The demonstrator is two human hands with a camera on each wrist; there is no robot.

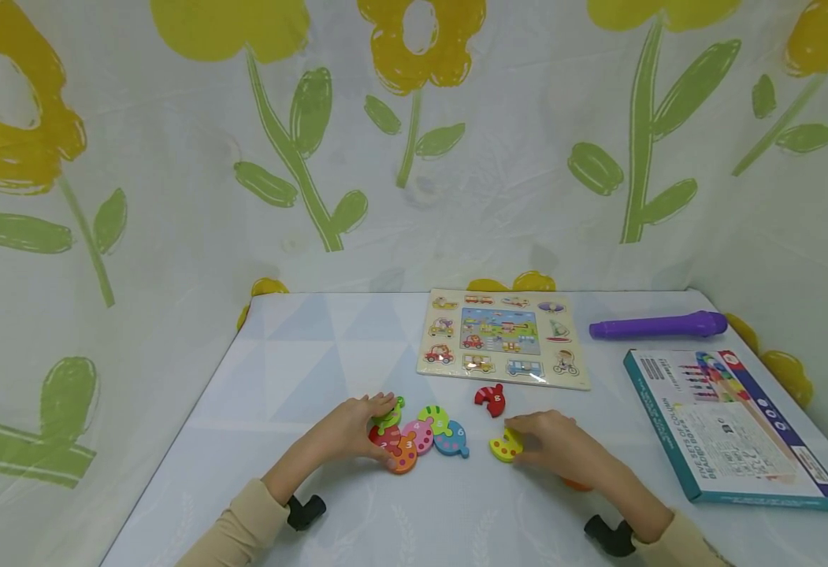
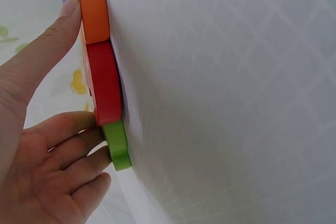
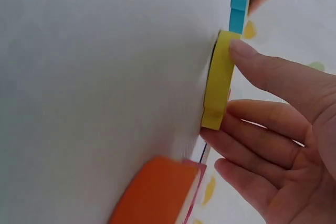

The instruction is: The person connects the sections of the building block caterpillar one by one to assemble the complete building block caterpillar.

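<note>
1. The left hand [image 1: 351, 430] grips a joined chain of coloured pieces [image 1: 417, 436] on the pale table [image 1: 399, 524], thumb against its orange piece [image 2: 95, 11], fingers at its green piece [image 2: 117, 145].
2. The right hand [image 1: 551, 445] pinches a yellow piece [image 1: 504, 447], apart from the chain.
3. A red piece [image 1: 493, 400] lies beyond; a loose orange piece [image 3: 157, 192] sits near the right wrist.
</note>
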